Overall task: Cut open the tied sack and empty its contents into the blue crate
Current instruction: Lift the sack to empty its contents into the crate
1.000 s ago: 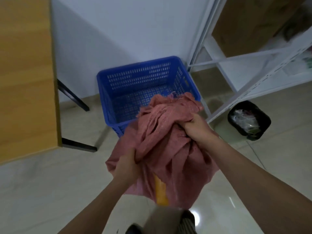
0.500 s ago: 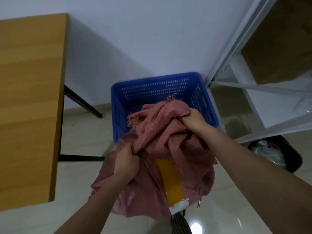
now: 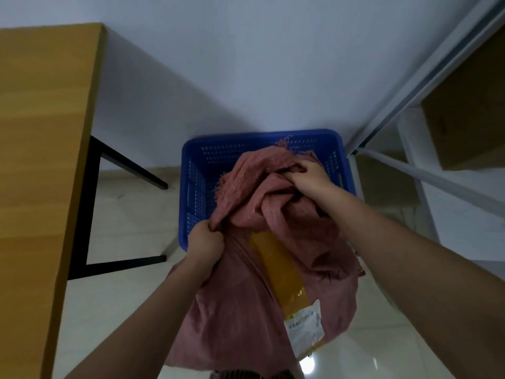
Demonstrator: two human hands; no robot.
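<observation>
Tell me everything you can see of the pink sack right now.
The pink sack looks like coarse woven fabric, crumpled and limp, with frayed threads along its upper edge. It hangs in front of the blue crate, its bunched top over the crate's near side. The left hand grips a fold on its left; the right hand grips the bunched top. A yellow parcel with a white label shows through its open side.
</observation>
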